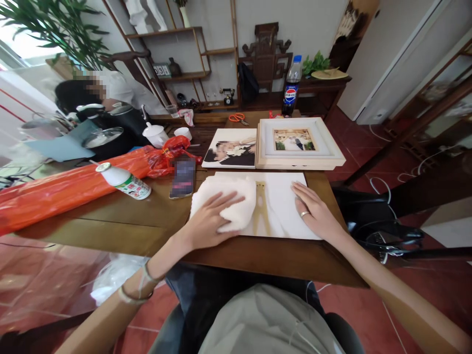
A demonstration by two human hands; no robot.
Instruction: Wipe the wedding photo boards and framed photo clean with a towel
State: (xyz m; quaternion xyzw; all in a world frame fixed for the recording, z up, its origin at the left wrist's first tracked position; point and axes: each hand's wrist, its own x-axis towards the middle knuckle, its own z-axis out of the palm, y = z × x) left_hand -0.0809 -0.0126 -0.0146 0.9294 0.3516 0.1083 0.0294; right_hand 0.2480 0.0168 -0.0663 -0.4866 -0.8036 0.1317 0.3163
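A white board (280, 204), face down with a gold stand (260, 209) on its back, lies on the wooden table (147, 226) in front of me. My left hand (208, 221) rests flat on a white cloth (236, 199) that covers the board's left part, fingers spread. My right hand (313, 209), a ring on one finger, lies flat on the board's right edge with fingers stretched. Beyond the board sit a white framed photo (300, 142) and an unframed photo print (230, 147).
A phone (183, 178), a small white bottle (123, 181) and an orange plastic bag (73, 189) lie left of the board. Farther back are orange scissors (237, 117), a cola bottle (291, 88), cups, pots and another person (88, 91). A black bag (376, 221) sits at right.
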